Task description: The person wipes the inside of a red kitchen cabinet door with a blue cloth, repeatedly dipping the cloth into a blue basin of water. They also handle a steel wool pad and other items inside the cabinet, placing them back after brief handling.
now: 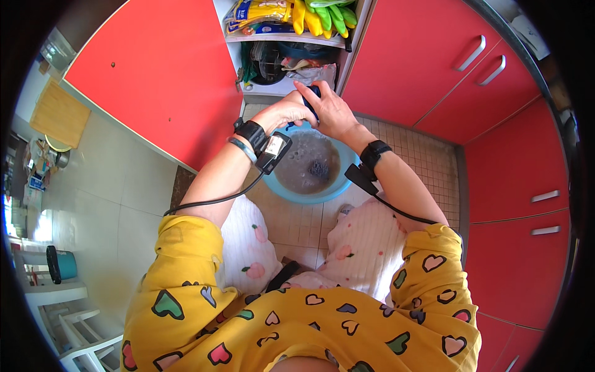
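My left hand (pixel 290 110) and my right hand (pixel 335 114) meet above a light blue plastic basin (pixel 304 199). Between them they grip a dark blue item (pixel 310 100), perhaps a cloth; the fingers cover most of it, and a dark end hangs below. Cloudy grey water (pixel 297 162) with some bubbles fills much of the basin. A dark, mesh-like lump (pixel 319 168) lies in the water, too blurred to name surely. The basin stands on the tiled floor (pixel 297 223) before my knees.
Ahead is an open cabinet with yellow and green rubber gloves (pixel 320 18) on its upper shelf (pixel 288 39). Its red door (pixel 162 83) swings out at left. Red cupboards (pixel 418 60) line the right. Cables run from devices on both wrists along my forearms.
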